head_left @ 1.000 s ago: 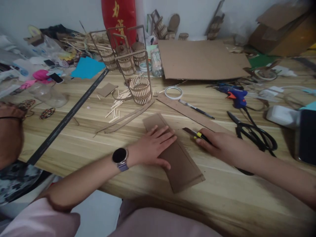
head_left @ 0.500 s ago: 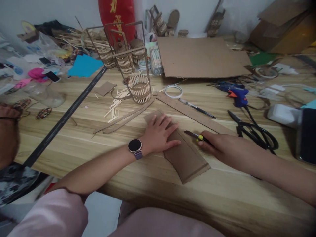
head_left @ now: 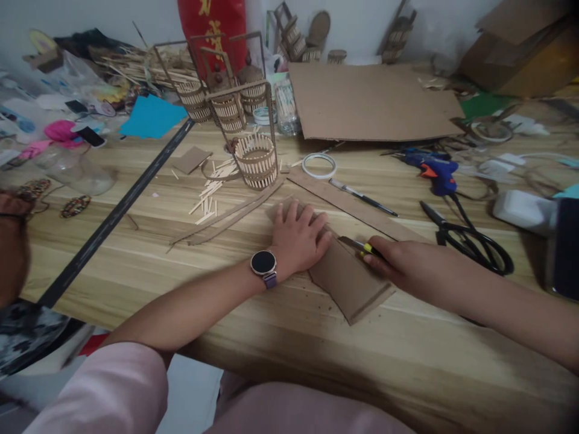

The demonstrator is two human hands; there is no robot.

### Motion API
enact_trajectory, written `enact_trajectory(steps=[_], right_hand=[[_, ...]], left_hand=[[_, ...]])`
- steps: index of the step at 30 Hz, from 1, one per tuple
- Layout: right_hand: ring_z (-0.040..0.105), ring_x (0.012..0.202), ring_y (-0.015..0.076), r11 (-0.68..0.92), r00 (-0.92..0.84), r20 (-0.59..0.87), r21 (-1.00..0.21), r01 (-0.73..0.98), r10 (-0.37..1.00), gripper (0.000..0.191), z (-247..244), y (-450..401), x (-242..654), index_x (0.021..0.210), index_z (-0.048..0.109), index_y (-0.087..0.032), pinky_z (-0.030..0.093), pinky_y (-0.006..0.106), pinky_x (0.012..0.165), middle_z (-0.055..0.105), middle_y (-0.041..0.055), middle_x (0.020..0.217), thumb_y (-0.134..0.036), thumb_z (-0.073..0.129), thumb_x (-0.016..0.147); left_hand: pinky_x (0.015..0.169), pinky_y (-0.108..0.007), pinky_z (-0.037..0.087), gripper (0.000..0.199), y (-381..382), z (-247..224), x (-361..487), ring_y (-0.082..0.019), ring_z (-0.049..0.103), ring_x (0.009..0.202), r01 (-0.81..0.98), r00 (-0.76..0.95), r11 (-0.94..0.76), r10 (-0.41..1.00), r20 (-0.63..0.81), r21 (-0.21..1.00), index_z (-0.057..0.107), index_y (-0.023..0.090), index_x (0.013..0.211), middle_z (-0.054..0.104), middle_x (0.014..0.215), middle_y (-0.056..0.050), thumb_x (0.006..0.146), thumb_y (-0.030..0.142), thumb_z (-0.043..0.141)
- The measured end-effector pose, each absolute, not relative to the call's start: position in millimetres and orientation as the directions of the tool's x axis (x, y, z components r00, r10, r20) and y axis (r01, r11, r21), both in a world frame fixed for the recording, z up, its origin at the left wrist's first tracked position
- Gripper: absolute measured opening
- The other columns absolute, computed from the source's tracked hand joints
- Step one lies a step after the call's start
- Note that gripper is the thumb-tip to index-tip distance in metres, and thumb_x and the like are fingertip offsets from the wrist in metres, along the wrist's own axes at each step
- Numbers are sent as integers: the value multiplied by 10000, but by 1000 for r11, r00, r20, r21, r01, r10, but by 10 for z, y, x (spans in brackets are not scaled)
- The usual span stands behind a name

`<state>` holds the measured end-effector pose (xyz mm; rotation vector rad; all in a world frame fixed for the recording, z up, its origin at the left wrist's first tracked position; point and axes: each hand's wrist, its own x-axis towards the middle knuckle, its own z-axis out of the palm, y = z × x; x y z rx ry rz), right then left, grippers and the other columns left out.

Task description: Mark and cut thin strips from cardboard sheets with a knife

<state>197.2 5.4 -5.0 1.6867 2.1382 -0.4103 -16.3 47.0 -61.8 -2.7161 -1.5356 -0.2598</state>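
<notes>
Flat on a piece of brown cardboard (head_left: 348, 280) lies my left hand (head_left: 300, 238), fingers spread a little, pressing it to the wooden table. My right hand (head_left: 384, 256) is closed round a yellow and black utility knife (head_left: 368, 248). Its blade is out and points left, at the cardboard's right edge close to my left hand; whether it touches the cardboard I cannot tell. Beyond the knife lies a long cardboard strip (head_left: 353, 205) with a pen (head_left: 364, 196) beside it. Thin curved cardboard strips (head_left: 226, 217) rest left of my left hand.
A small stick basket (head_left: 256, 160) with a tall handle stands behind, near loose sticks (head_left: 210, 193). Black scissors (head_left: 470, 238) and a blue glue gun (head_left: 438, 175) lie at right. A large cardboard sheet (head_left: 375, 102) is at the back. Another person's arm (head_left: 13, 253) shows at far left.
My left hand has slid slightly right with its fingers drawn in. The cardboard's near end has shifted right and away from me. The knife blade is now at the cardboard's edge.
</notes>
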Motion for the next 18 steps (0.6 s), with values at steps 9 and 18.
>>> enact_trajectory(steps=[9, 18], right_hand=[[746, 834, 342, 218, -189, -428, 18, 976, 884, 320, -13, 136, 1965, 985, 611, -226, 361, 328, 555, 770, 140, 903, -428, 364, 1013], [723, 700, 309, 271, -162, -497, 154, 950, 852, 279, 162, 236, 1773, 983, 680, -208, 420, 344, 559, 734, 127, 766, -327, 427, 1000]], left_hand=[[1218, -684, 230, 492, 541, -608, -60, -435, 392, 1436, 882, 441, -456, 888, 131, 122, 577, 222, 1455, 543, 1481, -137, 1041, 454, 449], [1263, -611, 204, 487, 834, -476, -9, -388, 369, 1490, 826, 543, -555, 830, 129, 94, 583, 124, 1440, 465, 1575, -207, 1037, 367, 458]])
